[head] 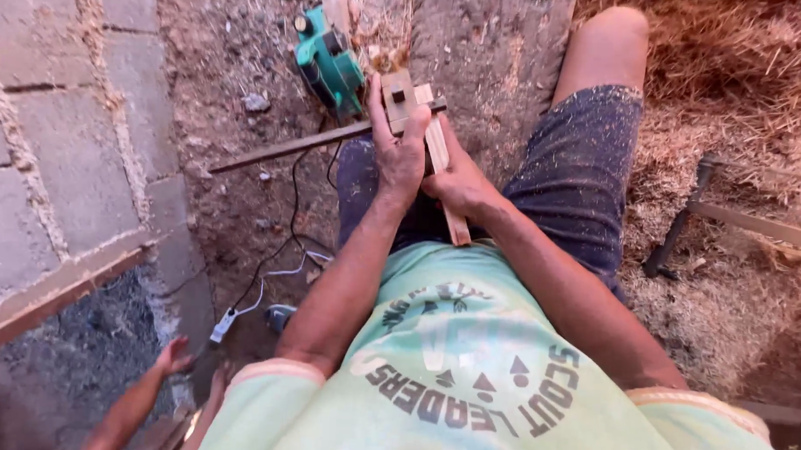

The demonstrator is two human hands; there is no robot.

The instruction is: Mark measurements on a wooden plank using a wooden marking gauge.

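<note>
Both hands, left hand (401,154) and right hand (460,184), clamp the wooden joint piece (405,99); it looks light, stiff, best gripped mid-stick.

- I see a dirt floor (238,60), dusty and strewn with sawdust.
- A green power planer (328,61) sits on it near the top.
- A long wooden strip (279,150) lies slantwise just below the planer.
- A black cord (287,221) snakes down to a white plug (223,325).
- A small stone (256,102) lies left of the planer.
- Wood shavings (743,77) are heaped at right.
- A dark metal frame leg (675,230) stands in the shavings.
</note>
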